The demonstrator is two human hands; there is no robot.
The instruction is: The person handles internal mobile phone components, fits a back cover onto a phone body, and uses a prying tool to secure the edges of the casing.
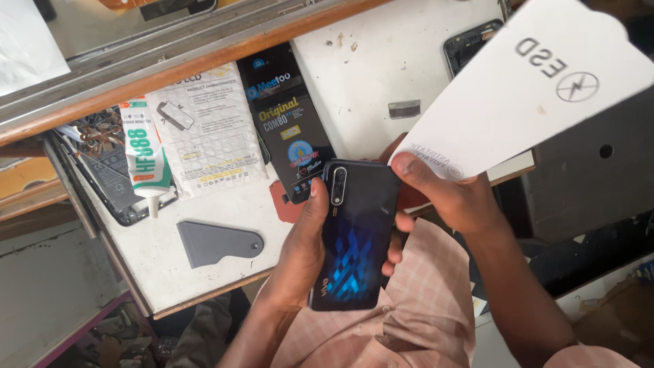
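Cradling a dark phone (354,238), left hand (300,252); right hand (449,194) pinches a white card (531,88).

A grey wedge-shaped tool (216,242) lay on the white tabletop (361,75). Beyond it stood a green-and-white glue tube (145,153), a white instruction packet (208,129) and, to their right, a black box (293,126).

Bright, even daylight, sharp at the centre.
Soft shadows lie under things on the white table (381,61); the white card (531,88) looks slightly blurred.
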